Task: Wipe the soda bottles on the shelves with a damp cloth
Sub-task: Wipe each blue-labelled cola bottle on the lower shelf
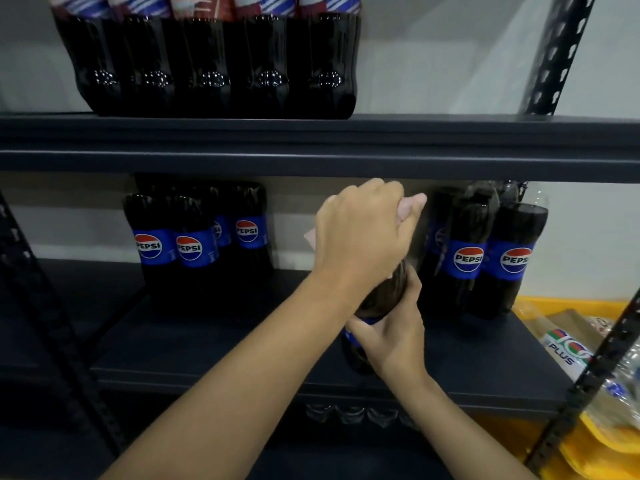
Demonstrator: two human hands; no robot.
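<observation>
One soda bottle, tilted above the middle shelf, is gripped by the right hand and rubbed by the left hand clutching a pink cloth, while many bottles seemingly remain.

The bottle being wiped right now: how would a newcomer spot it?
Look at the middle shelf, in the gap between the two clusters of Pepsi bottles. The bottle there leans toward the camera, right hand gripping its label, left hand holding a pink cloth over its top.
</observation>
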